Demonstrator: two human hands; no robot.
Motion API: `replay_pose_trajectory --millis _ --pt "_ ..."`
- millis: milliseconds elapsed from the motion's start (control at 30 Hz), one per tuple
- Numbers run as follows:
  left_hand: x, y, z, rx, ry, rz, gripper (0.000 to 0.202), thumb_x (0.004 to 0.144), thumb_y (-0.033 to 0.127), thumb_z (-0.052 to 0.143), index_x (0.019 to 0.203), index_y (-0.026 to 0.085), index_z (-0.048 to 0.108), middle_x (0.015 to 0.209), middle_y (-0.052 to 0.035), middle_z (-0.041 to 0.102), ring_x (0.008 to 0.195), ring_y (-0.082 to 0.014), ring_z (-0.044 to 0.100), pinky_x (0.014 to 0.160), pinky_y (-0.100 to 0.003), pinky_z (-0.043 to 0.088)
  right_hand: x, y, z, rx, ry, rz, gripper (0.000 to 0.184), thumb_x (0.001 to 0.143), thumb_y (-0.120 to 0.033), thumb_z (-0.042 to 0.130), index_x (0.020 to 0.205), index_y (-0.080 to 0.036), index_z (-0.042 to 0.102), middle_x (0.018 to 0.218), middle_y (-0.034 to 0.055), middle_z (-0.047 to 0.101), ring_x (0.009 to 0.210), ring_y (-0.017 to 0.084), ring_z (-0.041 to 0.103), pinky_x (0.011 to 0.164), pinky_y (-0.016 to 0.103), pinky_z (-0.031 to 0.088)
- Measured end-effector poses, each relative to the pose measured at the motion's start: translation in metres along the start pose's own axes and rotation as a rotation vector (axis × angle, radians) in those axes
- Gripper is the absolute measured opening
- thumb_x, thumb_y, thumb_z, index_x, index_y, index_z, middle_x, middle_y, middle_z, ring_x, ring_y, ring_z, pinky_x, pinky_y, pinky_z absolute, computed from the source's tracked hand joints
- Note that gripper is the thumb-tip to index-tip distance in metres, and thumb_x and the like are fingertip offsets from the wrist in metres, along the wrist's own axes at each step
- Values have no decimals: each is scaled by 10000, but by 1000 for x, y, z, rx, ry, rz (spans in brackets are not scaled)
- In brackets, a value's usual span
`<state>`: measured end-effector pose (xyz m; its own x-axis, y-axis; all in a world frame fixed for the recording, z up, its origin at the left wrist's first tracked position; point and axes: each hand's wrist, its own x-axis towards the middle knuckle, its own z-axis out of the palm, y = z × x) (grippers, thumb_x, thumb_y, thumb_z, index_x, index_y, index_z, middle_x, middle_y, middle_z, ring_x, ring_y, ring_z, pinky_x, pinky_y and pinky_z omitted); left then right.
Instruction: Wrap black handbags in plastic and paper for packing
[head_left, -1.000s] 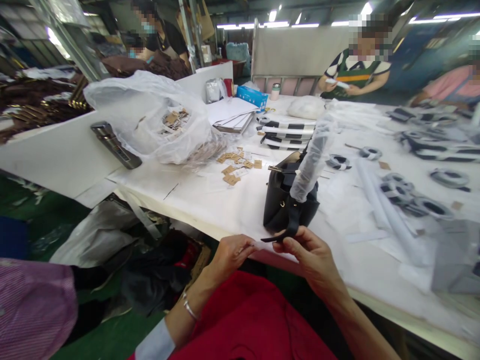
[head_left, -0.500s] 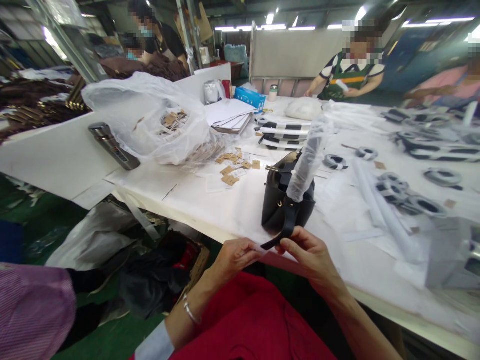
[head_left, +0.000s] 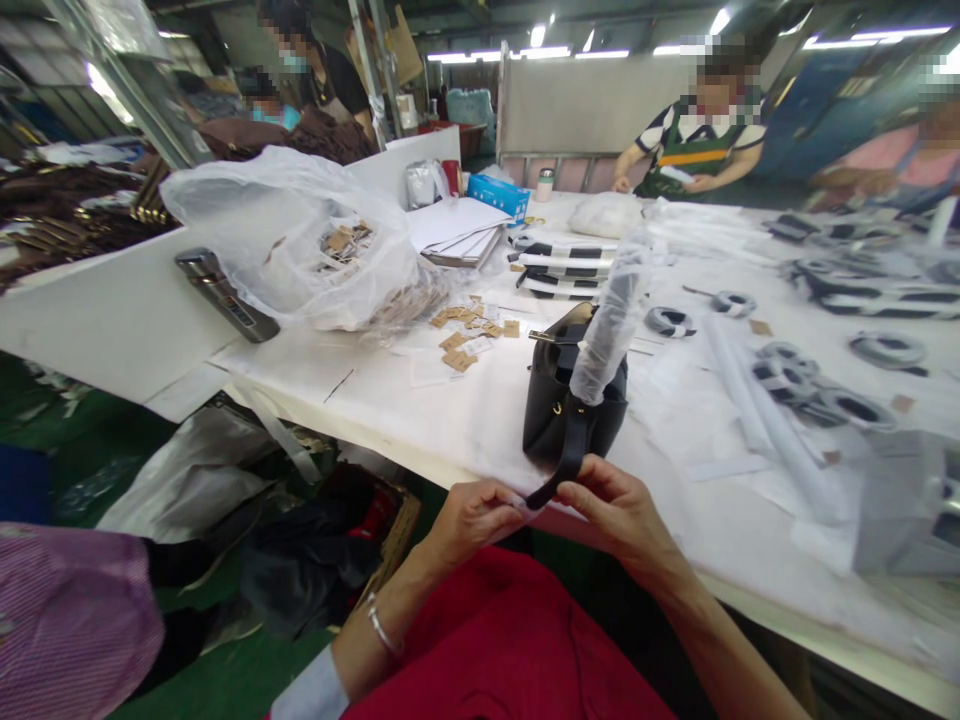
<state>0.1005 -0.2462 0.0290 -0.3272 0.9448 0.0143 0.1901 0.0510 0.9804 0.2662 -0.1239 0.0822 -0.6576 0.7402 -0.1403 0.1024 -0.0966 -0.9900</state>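
Observation:
A small black handbag (head_left: pixel 553 412) stands upright near the front edge of the white table (head_left: pixel 420 405). Its black strap (head_left: pixel 564 462) hangs down toward me, and the upper part of the strap is wrapped in a clear plastic sleeve (head_left: pixel 609 325). My left hand (head_left: pixel 472 518) and my right hand (head_left: pixel 619 515) meet at the table edge, both pinched on the lower end of the strap. A thin white sheet lies under my fingers.
A large clear plastic bag (head_left: pixel 292 235) of brown tags, loose tags (head_left: pixel 469 335), stacked papers (head_left: pixel 461 230), a blue box (head_left: pixel 501 193), and black-and-white rolled straps (head_left: pixel 825 400) lie about. A grey handheld device (head_left: pixel 225 295) rests on the left board. Other people work at the far side.
My left hand has moved right and closed onto the strap's end beside my right hand. The bag stays in place.

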Motion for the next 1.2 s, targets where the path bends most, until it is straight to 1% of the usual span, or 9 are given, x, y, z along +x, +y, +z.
replay_pose_trajectory --millis 133,267,433,667,767,900,1100,1200 --pt "1 -3 5 -114 4 -60 144 751 311 738 712 172 733 690 -1 718 651 -136 624 655 -215 472 1 4 -4 16 -29 -2 305 722 -479 791 777 -191 707 760 22 716 714 175 631 686 280 508" --pt "0 -12 6 -215 7 -143 124 731 283 728 743 160 732 693 -2 710 648 -133 609 655 -221 468 2 1 -7 25 12 -22 306 711 -476 802 775 -189 714 749 18 706 715 173 625 690 281 510" --pt "0 -19 5 -236 24 -186 131 709 281 724 728 151 719 683 -12 699 640 -139 588 616 -228 457 1 -4 -5 33 37 -19 347 680 -508 814 741 -184 704 724 26 697 706 183 622 674 292 507" --pt "-1 -16 8 -260 -25 -178 133 715 281 716 733 149 716 686 -24 707 626 -141 584 607 -236 456 3 2 -5 31 98 -77 316 713 -494 795 773 -196 706 752 23 689 726 185 608 696 297 502" --pt "-1 -17 9 -254 -4 -163 132 720 286 719 733 154 722 717 -29 717 653 -148 594 614 -236 460 3 5 -6 -5 88 -81 313 719 -494 787 780 -198 707 764 28 693 740 193 606 708 306 500" --pt "0 -18 10 -213 40 -164 121 714 279 725 711 159 720 688 -13 701 649 -139 582 606 -223 445 4 8 -6 -47 58 -65 302 732 -485 776 785 -195 711 772 27 698 740 188 600 712 299 488" --pt "1 -15 10 -208 41 -139 115 729 278 717 732 163 724 688 -2 701 647 -131 582 640 -224 448 4 14 -8 -60 9 -55 276 757 -465 764 782 -195 708 758 17 692 729 179 594 696 281 474" --pt "2 -14 11 -204 47 -144 128 730 289 707 736 161 717 684 -3 693 640 -134 577 639 -230 450 4 13 -8 -68 21 -54 293 747 -480 771 785 -194 716 755 20 698 727 184 603 700 287 485"
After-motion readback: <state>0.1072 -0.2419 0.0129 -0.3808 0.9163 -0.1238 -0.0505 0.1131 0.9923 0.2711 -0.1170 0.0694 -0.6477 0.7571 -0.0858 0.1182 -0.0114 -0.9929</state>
